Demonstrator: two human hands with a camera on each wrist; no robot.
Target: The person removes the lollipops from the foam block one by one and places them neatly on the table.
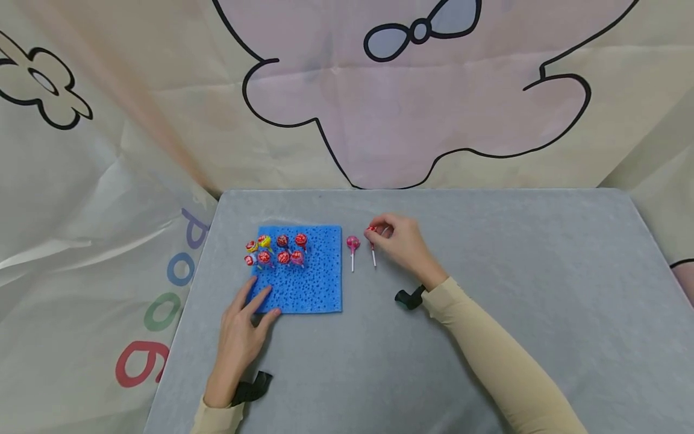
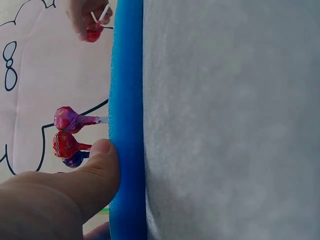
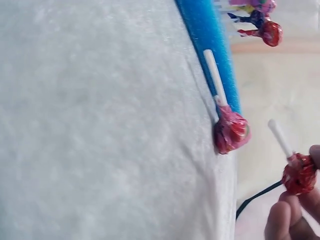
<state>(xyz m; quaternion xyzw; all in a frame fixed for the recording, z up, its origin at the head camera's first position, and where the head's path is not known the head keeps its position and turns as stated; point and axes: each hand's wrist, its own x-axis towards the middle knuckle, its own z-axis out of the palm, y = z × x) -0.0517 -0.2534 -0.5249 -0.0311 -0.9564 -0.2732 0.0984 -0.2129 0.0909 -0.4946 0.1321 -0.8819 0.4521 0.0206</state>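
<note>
From high at six o'clock, the head view looks down across the grey table (image 1: 569,259), while both wrist views, low, close and turned sideways, face roughly twelve, sharing the blue foam (image 1: 322,274) and the lollipop (image 3: 299,175) in the right hand (image 1: 402,243).

We find the head view evenly and softly bright, with pale glare streaking the sheet (image 1: 65,232) and a faint shadow beside the right sleeve (image 1: 504,355), while both wrist views blur the table (image 2: 235,120) and the pink lollipop (image 3: 232,132) glints.
</note>
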